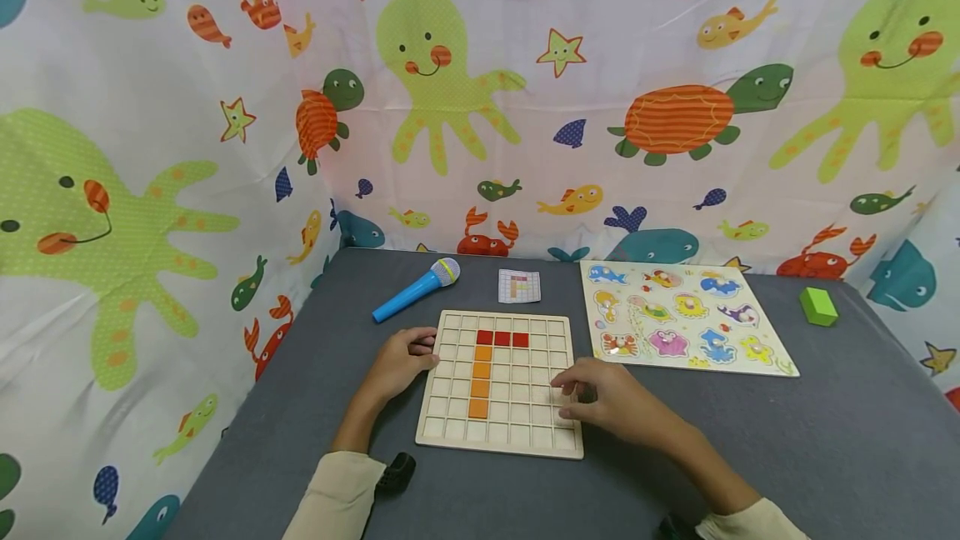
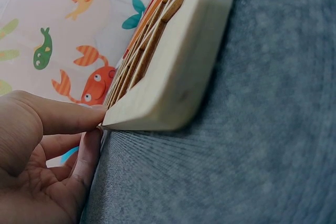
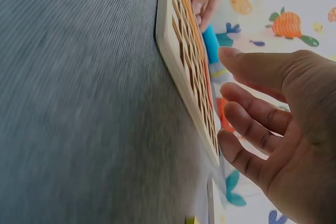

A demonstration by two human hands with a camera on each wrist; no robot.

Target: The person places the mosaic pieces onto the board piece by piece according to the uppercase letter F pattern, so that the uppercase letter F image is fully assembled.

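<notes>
A light wooden grid board (image 1: 519, 436) lies on the grey table. Three red square tiles (image 1: 502, 339) form a row near its far side, and several orange tiles (image 1: 479, 386) run down in a column from the row's left end. My left hand (image 1: 397, 367) rests at the board's left edge, its thumb and fingertips touching the rim; the left wrist view shows its thumb (image 2: 79, 118) right at the board's corner. Over the board's right edge hovers my right hand (image 1: 611, 398), thumb and fingers apart. Nothing shows between those fingers (image 3: 252, 124) in the right wrist view.
Beyond the board lies a small card (image 1: 519, 287) printed with a coloured grid pattern. A blue toy microphone (image 1: 411, 294) is at the back left. To the right are a sea-animal puzzle board (image 1: 697, 327) and a green block (image 1: 818, 307). A patterned cloth hangs behind.
</notes>
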